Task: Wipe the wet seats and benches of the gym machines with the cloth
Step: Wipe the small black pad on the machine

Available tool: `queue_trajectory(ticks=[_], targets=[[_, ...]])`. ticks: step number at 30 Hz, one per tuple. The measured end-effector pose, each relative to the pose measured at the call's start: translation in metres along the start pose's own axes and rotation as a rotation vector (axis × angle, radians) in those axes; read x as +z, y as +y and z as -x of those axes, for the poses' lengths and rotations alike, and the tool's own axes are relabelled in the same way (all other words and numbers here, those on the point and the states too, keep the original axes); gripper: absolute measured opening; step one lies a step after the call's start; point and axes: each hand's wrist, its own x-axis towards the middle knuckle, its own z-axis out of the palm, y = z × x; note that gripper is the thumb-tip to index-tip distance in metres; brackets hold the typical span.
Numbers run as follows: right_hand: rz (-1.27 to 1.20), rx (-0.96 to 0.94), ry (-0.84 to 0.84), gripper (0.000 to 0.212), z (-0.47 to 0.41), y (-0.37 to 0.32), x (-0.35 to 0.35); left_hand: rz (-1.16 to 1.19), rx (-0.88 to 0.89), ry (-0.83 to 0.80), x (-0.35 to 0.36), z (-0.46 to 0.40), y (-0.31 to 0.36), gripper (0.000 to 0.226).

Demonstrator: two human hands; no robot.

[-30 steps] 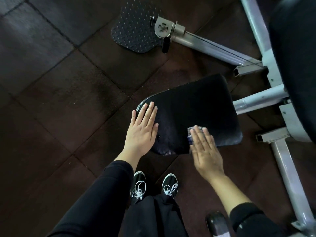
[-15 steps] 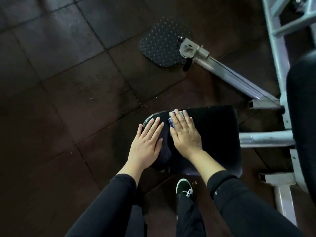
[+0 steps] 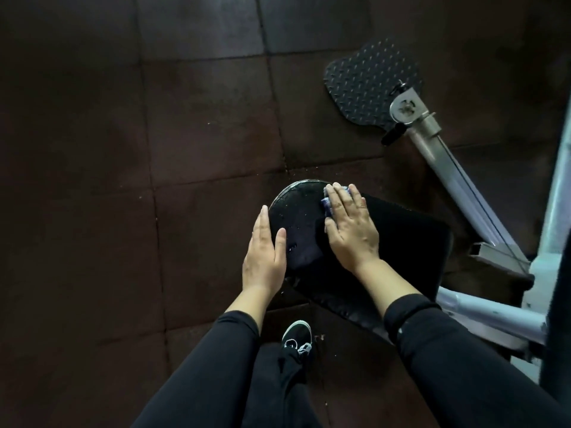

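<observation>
Two flat hands: right hand (image 3: pixel 350 231) presses cloth (image 3: pixel 328 202) on seat (image 3: pixel 401 242); left hand (image 3: pixel 264 251) steadies edge.

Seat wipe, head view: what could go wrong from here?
1. The cloth is small and mostly under the flat right hand, near the front edge of the seat; it may slip off.
2. Droplets beside the left hand could be missed.

Right grip (image 3: pixel 350 228) flat on cloth (image 3: pixel 327 202), on seat (image 3: pixel 401 242) at its far end. Left grip (image 3: pixel 264 254) beside it, against seat's left edge. Footplate (image 3: pixel 370 81) farther off, beyond right grip. Shoe (image 3: pixel 297 335) on floor (image 3: pixel 123 180), nearer than both grips.
</observation>
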Motion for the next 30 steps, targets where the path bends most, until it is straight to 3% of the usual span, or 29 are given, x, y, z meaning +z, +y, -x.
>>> queue_trajectory(ticks=[8, 12, 16, 19, 25, 27, 30], targets=[[0.088, -0.060, -0.045, 0.057, -0.050, -0.033, 0.002, 0.084, 0.023, -0.003, 0.004, -0.006, 0.000, 0.056], [0.118, -0.316, -0.085, 0.050, -0.053, -0.058, 0.011, 0.104, 0.016, -0.008, 0.003, -0.008, -0.005, 0.055], [0.150, -0.476, -0.086, 0.047, -0.021, -0.029, 0.007, 0.108, 0.042, -0.013, 0.003, -0.007, -0.007, 0.055], [0.179, -0.447, -0.096, 0.048, -0.015, 0.010, -0.006, 0.114, 0.034, -0.024, 0.004, -0.007, -0.004, 0.055], [0.148, -0.096, -0.070, 0.061, -0.055, 0.008, -0.009, 0.112, 0.035, -0.027, 0.005, -0.006, -0.004, 0.055], [0.154, -0.120, -0.054, 0.059, -0.059, -0.016, 0.000, 0.113, 0.030, -0.020, 0.006, -0.007, -0.005, 0.055], [0.180, -0.302, -0.047, 0.051, -0.041, -0.039, 0.011, 0.106, 0.021, -0.019, 0.005, -0.007, -0.007, 0.054]])
